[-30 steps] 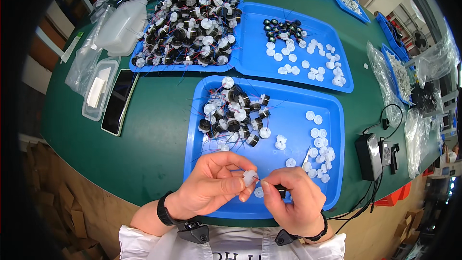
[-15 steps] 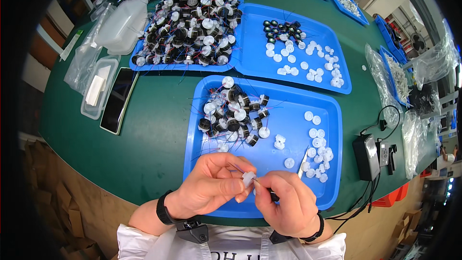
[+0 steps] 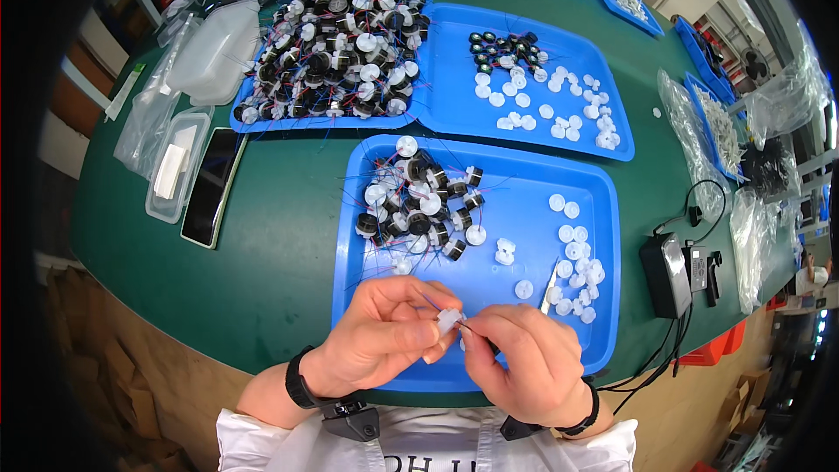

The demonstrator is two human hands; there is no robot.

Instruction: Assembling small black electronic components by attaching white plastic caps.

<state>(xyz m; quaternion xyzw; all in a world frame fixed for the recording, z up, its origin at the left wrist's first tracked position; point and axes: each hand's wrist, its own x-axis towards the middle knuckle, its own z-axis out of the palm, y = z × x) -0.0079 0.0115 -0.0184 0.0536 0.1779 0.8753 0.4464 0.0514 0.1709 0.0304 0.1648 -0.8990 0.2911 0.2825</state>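
Over the near edge of the front blue tray, my left hand pinches a small white plastic part between thumb and fingers. A thin wire sticks up from that hand's fingertips. My right hand is closed close beside it, its thumb and forefinger pinching a thin dark wire at the white part's right side. Something dark shows beneath the right fingers, mostly hidden. In the tray behind the hands lie a heap of black-and-white round parts with wires, loose white plastic discs and a pointed metal tool.
Behind stand a blue tray heaped with wired parts and another blue tray with black pieces and white discs. A phone and clear plastic containers lie left. A black power adapter with cables sits right.
The view has shifted slightly, and my right hand has turned a little at the white part. Both hands keep their pinch.
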